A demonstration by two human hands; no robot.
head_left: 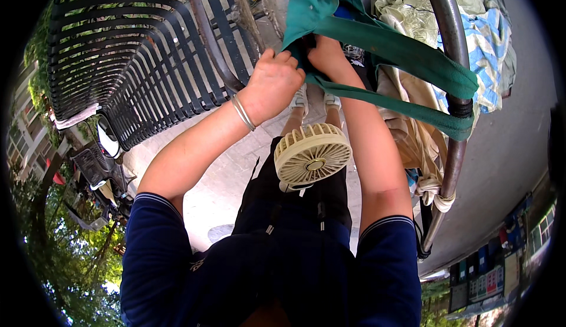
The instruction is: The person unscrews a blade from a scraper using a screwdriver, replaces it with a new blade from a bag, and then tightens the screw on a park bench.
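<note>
A green cloth bag (311,6) hangs in front of me, its long straps (407,47) looped around a metal pole on the right. My left hand (274,82), with a pale bangle at the wrist, is closed on the bag's near left edge. Inside the dark opening of the bag is my right hand (326,55); cloth hides its fingers, so what they hold cannot be seen. Something blue shows within the bag behind that hand.
A black slatted metal bench (150,62) stands on the left. On the right, a bent metal pole (453,26) rises beside beige cloth (413,132) and a blue-and-white checked sheet (486,44). A cream round fan (315,156) hangs before my body, over the paving.
</note>
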